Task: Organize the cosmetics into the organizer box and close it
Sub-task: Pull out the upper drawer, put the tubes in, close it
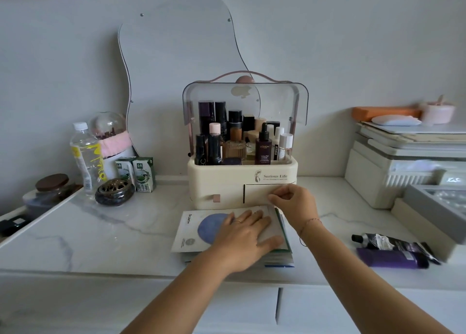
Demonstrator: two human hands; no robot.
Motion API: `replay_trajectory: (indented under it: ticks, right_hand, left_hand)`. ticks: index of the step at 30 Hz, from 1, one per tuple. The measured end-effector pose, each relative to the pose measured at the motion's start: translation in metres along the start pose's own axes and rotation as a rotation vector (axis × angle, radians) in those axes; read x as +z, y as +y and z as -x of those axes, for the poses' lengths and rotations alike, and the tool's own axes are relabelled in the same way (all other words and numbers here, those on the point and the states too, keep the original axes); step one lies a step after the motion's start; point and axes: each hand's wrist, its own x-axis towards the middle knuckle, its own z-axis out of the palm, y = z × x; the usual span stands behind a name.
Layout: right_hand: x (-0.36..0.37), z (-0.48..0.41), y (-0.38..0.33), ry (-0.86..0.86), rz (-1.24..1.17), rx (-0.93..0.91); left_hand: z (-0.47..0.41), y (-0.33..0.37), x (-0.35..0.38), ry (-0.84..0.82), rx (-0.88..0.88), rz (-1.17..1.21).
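Note:
A cream organizer box [222, 174] stands at the middle back of the marble counter, its clear domed lid [301, 101] raised and several bottles [263, 147] upright inside. In front of it lies a stack of flat sheet-mask packets [194, 230]. My left hand [245, 237] lies flat on top of the stack, fingers spread. My right hand [292, 200] is curled at the front of the box's right drawer [259, 192], fingertips pinched at the drawer's handle; the handle itself is hidden. Two tubes, one black [385, 241] and one purple [393, 258], lie on the counter at the right.
At the left stand a water bottle [85, 157], two milk cartons [137, 173], a dark incense burner [114, 191] and a jar [51, 186] on a white tray. A wavy mirror [176, 56] leans on the wall. Stacked boxes [403, 162] fill the right side.

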Motion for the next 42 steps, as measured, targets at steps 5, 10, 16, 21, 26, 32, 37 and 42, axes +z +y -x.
replay_trajectory:
  ticks: [5, 10, 16, 21, 26, 32, 37, 42]
  right_hand:
    - [-0.001, 0.002, -0.002, -0.005, -0.029, -0.006]
    - [-0.007, 0.019, -0.003, -0.036, -0.049, -0.006]
    - [-0.019, 0.059, -0.012, -0.038, -0.006, -0.064]
    - [-0.031, 0.098, -0.013, -0.027, -0.051, -0.125]
    - [-0.069, 0.101, 0.011, 0.023, 0.03, -0.186]
    - [-0.17, 0.061, 0.067, -0.069, 0.708, -0.122]
    - [-0.207, 0.061, 0.095, -0.131, 0.785, -0.133]
    - [-0.212, 0.068, 0.105, -0.12, 0.913, -0.218]
  left_hand:
    - [-0.003, -0.001, 0.001, 0.015, 0.012, -0.028]
    - [0.016, -0.003, 0.006, 0.599, 0.021, 0.236]
    - [0.032, -0.012, 0.015, 0.869, -0.095, 0.089]
    - [0.035, 0.0, 0.021, 0.744, -0.031, 0.081]
    - [0.031, 0.013, 0.012, 0.754, 0.028, 0.269]
    - [0.021, 0.014, -0.001, 0.745, 0.08, 0.258]
    - [0.021, 0.018, 0.005, 0.823, 0.086, 0.29]
    - [0.021, 0.016, 0.009, 0.85, 0.084, 0.321]
